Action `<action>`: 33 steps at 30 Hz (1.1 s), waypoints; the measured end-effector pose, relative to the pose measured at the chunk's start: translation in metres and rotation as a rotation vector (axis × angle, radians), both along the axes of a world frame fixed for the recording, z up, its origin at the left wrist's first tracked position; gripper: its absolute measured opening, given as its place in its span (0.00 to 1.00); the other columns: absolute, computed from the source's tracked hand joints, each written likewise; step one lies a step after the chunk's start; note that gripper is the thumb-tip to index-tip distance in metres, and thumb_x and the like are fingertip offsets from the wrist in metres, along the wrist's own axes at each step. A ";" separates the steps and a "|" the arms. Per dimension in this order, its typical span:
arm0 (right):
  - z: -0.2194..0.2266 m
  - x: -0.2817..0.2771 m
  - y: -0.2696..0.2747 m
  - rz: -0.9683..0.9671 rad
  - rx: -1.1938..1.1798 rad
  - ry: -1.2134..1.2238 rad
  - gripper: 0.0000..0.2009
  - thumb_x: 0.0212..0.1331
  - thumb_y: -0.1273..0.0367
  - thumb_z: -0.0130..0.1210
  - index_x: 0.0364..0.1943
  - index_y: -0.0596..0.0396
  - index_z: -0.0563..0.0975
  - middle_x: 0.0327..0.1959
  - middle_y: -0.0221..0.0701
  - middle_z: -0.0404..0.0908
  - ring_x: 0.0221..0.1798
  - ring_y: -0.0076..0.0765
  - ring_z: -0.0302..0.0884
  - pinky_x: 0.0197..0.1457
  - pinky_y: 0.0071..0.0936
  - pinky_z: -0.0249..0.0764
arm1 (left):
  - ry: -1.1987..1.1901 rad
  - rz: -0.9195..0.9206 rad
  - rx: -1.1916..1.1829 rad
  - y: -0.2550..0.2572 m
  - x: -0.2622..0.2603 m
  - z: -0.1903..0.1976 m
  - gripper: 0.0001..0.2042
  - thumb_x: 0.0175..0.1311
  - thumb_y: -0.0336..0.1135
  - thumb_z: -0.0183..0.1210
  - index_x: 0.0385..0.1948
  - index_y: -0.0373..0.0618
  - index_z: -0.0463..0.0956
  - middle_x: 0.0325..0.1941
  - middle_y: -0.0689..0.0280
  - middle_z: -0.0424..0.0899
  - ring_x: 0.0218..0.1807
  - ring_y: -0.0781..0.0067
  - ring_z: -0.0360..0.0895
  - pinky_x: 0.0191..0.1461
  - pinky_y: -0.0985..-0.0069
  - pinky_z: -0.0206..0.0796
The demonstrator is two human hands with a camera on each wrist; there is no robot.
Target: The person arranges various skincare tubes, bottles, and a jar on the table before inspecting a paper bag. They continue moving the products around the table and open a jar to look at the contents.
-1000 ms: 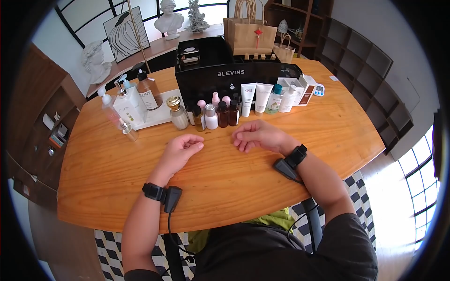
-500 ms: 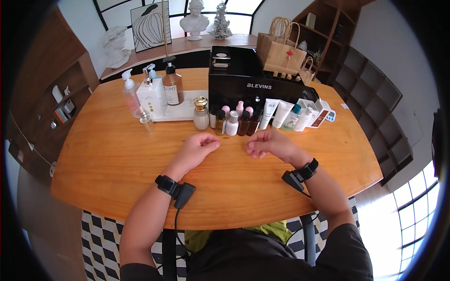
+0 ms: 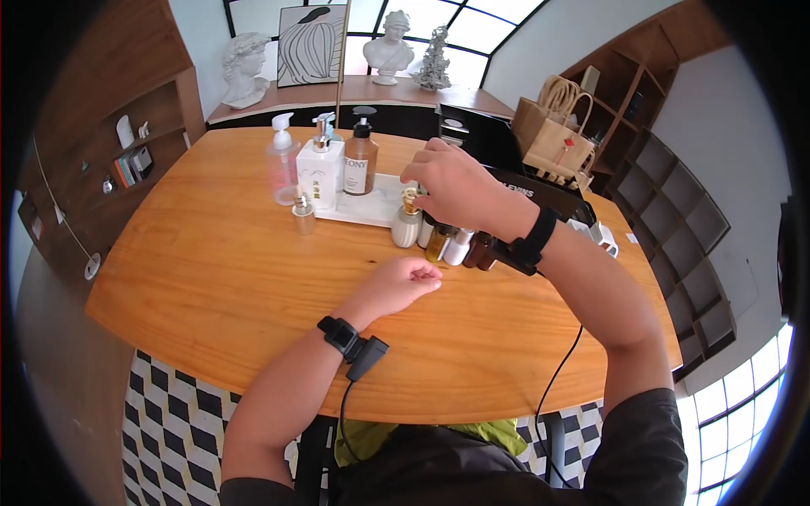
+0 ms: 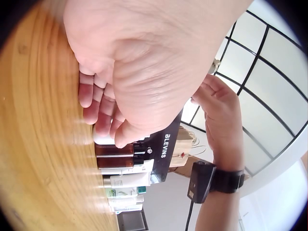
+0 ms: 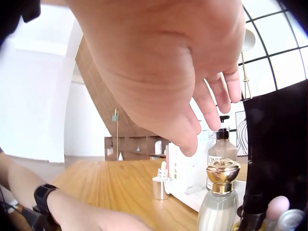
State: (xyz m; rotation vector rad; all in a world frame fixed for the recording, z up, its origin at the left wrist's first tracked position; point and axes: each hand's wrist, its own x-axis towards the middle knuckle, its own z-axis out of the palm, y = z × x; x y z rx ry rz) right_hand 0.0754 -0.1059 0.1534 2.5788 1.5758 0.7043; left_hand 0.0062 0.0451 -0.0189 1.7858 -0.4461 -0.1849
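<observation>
My right hand [image 3: 460,187] is raised over the row of bottles, fingers extended and bent downward. Below its thumb stands a ribbed glass perfume bottle [image 3: 406,231] with a gold cap; in the right wrist view the gold cap [image 5: 223,176] shows beneath the fingers, apart from them. My left hand [image 3: 395,287] rests on the wooden table with loosely curled fingers and holds nothing. Small brown bottles [image 4: 115,156] stand beyond it in the left wrist view. An amber pump bottle [image 3: 360,158] stands on the white tray [image 3: 359,216], just left of my right hand.
A white pump bottle [image 3: 321,179] and a pink pump bottle [image 3: 283,173] are at the left, with a small dropper bottle [image 3: 304,216] in front. Behind the row is a black box [image 3: 483,139], partly hidden by my right arm. Paper bags [image 3: 553,139] stand behind it.
My right hand has lifted from the table front and moved up and left, over the gold-capped bottle. The left hand stays low, loosely curled. The head view has turned left.
</observation>
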 end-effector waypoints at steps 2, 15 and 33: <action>-0.001 0.001 0.014 -0.058 -0.112 -0.011 0.17 0.55 0.70 0.73 0.50 0.53 0.87 0.47 0.31 0.86 0.60 0.43 0.77 0.67 0.41 0.71 | -0.007 0.000 0.003 0.000 -0.001 0.001 0.15 0.74 0.39 0.67 0.52 0.36 0.86 0.49 0.59 0.93 0.51 0.70 0.88 0.57 0.72 0.79; -0.008 0.027 0.053 -0.303 -0.622 0.113 0.18 0.55 0.78 0.62 0.51 0.49 0.86 0.39 0.33 0.88 0.54 0.42 0.83 0.69 0.42 0.61 | -0.071 -0.019 0.092 0.001 -0.003 0.003 0.14 0.73 0.38 0.69 0.51 0.38 0.87 0.46 0.60 0.93 0.48 0.71 0.88 0.54 0.72 0.78; 0.031 0.079 0.091 -0.240 -0.243 0.361 0.23 0.52 0.61 0.73 0.49 0.63 0.85 0.44 0.42 0.90 0.48 0.46 0.89 0.53 0.37 0.82 | -0.096 -0.028 0.077 -0.001 0.001 -0.002 0.14 0.72 0.39 0.70 0.51 0.38 0.88 0.46 0.59 0.93 0.48 0.69 0.89 0.55 0.72 0.78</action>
